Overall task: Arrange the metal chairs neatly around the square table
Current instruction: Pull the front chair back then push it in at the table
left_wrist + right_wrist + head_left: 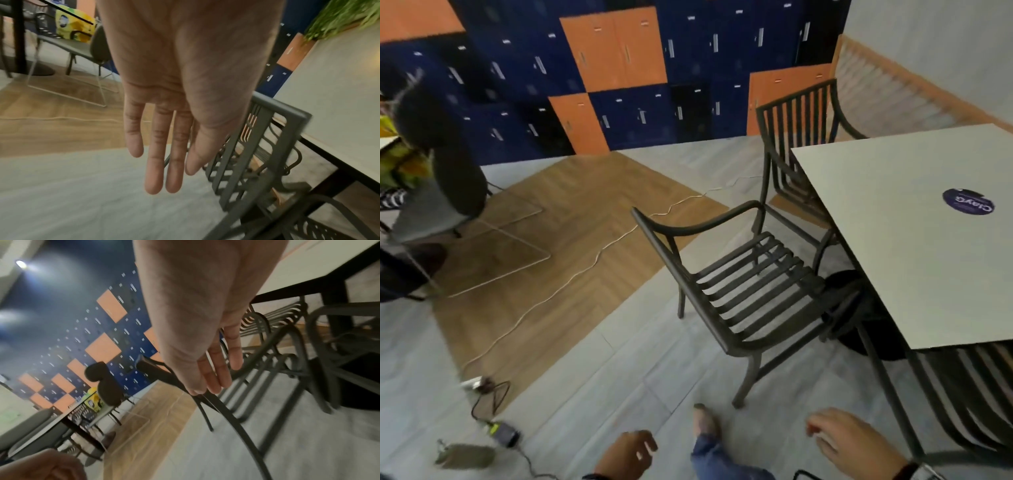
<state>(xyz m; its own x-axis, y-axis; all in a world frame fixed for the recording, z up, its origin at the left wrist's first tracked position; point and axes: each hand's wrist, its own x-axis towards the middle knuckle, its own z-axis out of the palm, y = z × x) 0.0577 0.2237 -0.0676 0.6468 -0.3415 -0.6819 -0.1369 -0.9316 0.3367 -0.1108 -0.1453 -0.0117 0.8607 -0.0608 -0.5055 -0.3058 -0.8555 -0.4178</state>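
Dark metal chairs, three counted: one at the square bench's left side, seat half tucked; one at the far corner; one under the near edge. Left hand and right hand both low, fingers loosely extended, holding nothing.

Upper frame: wall of blue, black and orange lockers. Centre left: wood-pattern floor panel crossed by a thin pale cable. Left edge: grey cushioned chair. Lower left: power adapter with black cord on grey floor.
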